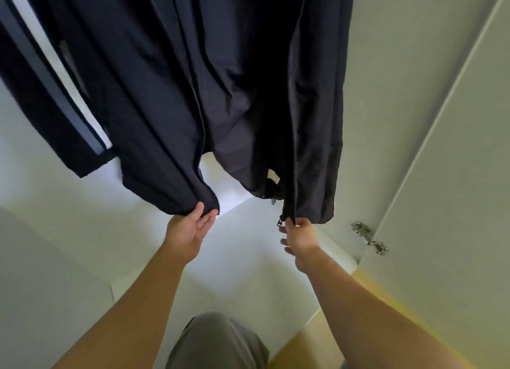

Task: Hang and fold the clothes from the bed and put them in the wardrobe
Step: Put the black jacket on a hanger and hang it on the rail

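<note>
Jacket [234, 92], dark and thin, hangs open-fronted inside the wardrobe [386, 92], its hem just above the white bottom board and its top out of view. It hangs beside another dark garment [41, 92] with a pale stripe on the left. The left hand [190, 228] holds the bottom corner of one front panel, thumb on the outer face and fingers pressed together under the cloth. The right hand [299, 239] pinches the bottom of the other panel between thumb and forefinger, right at the zip slider [280, 222], with the remaining fingers hanging loosely spread below. The step in hand looks like bringing the two zip ends together to close the front, or at least pulling the panels straight so the jacket hangs neatly. To do it well, bring the left corner across to the right instead of tugging both down, since a hard downward pull could drag the jacket off whatever it hangs from. Keep both hems level, seat the zip end fully in the slider, then hold the hem taut with one hand while the other runs the slider up. The thin cloth may catch in the teeth, so go slowly. The open door [455, 203] and its hinge [369, 237] stand close on the right.
</note>
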{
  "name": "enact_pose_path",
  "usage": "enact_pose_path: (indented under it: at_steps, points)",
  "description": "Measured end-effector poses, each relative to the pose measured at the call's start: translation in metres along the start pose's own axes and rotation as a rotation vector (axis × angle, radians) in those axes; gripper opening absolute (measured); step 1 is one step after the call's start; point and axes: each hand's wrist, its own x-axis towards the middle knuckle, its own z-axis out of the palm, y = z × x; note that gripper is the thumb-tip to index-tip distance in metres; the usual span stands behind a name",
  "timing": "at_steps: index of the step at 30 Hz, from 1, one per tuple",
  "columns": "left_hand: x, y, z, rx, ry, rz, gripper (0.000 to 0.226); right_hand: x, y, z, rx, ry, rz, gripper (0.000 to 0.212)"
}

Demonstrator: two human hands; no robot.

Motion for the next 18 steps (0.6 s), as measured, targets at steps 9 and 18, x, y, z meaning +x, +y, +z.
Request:
enact_pose_path:
  at_steps: [9,18]
  points:
    - [-0.046,-0.011,0.015,0.229,0.002,0.091,0.022,-0.007,0.012,0.006,0.534,-0.029,0.173,0.022]
    - [-0.057,-0.017,0.015,0.44,0.025,0.181,0.02,-0.044,0.007,0.028,0.38,-0.249,0.166,0.011]
